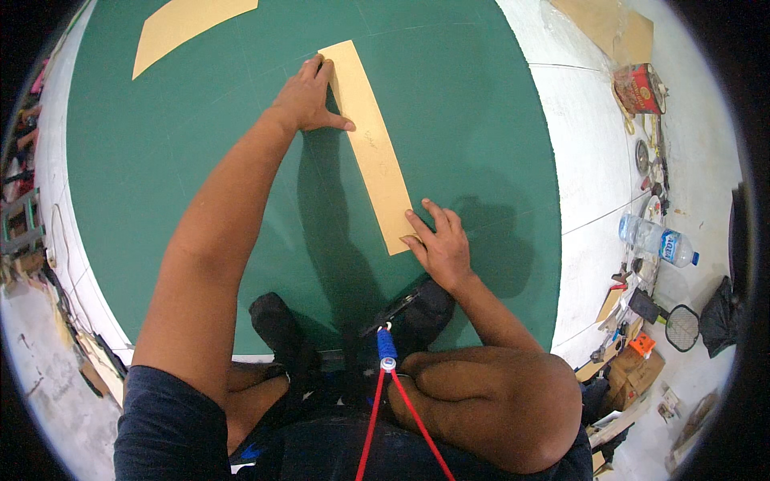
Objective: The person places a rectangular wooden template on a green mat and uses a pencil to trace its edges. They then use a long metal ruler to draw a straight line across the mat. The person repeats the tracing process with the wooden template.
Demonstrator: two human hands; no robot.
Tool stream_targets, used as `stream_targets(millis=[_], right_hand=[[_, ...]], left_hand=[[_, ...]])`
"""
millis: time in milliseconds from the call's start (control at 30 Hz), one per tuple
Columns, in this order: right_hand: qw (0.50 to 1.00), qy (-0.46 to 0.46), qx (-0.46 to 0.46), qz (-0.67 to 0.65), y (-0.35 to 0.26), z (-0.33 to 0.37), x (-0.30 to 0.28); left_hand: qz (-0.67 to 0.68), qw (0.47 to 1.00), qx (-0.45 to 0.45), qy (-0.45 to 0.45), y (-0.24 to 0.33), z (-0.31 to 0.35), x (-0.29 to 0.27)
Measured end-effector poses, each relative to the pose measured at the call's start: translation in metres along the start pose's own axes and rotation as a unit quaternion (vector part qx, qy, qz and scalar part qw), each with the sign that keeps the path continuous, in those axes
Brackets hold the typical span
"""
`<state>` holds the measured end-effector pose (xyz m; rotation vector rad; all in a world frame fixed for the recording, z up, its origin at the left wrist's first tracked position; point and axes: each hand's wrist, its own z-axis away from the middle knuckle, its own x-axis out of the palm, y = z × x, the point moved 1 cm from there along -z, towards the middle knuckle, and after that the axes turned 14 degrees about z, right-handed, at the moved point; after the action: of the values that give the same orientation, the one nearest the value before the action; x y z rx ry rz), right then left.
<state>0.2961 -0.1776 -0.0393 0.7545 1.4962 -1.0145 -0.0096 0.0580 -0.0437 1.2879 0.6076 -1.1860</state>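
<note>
A long, slightly curved strip of yellowish card-like sheet point(370, 152) lies slantwise on a dark green sheet point(200, 176). My left hand point(305, 100) reaches its far end. The fingers are stretched out, their tips at the upper left corner, and the thumb stands apart on the left edge. At the near end, my right hand point(443, 247) has its fingers spread, with the index fingertip and thumb touching the strip's right edge and lower corner. Both hands rest on the strip without closing round it. A second curved yellowish piece point(188, 30) lies at the far left.
My dark-covered feet point(281, 321) are at the green sheet's near edge. A red cord with a blue toggle point(387, 346) hangs before me. Along the right side are a red tin point(639, 88), a plastic bottle point(659, 240), a racket-like mesh tool point(682, 328) and scattered tools.
</note>
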Motion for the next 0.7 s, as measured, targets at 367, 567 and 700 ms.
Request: stream_targets(millis=[367, 567, 700], right_hand=[[1.000, -0.004, -0.010, 0.010, 0.000, 0.001, 0.002], [1.000, -0.021, -0.005, -0.004, 0.000, 0.000, 0.002], [0.999, -0.036, 0.007, -0.008, -0.001, 0.001, 0.004]], left_hand=[[-0.010, 1.000, -0.010, -0.009, -0.001, 0.001, -0.002], [0.013, 1.000, -0.013, -0.020, 0.004, 0.001, -0.007], [0.023, 0.999, -0.036, -0.033, 0.011, 0.006, -0.013]])
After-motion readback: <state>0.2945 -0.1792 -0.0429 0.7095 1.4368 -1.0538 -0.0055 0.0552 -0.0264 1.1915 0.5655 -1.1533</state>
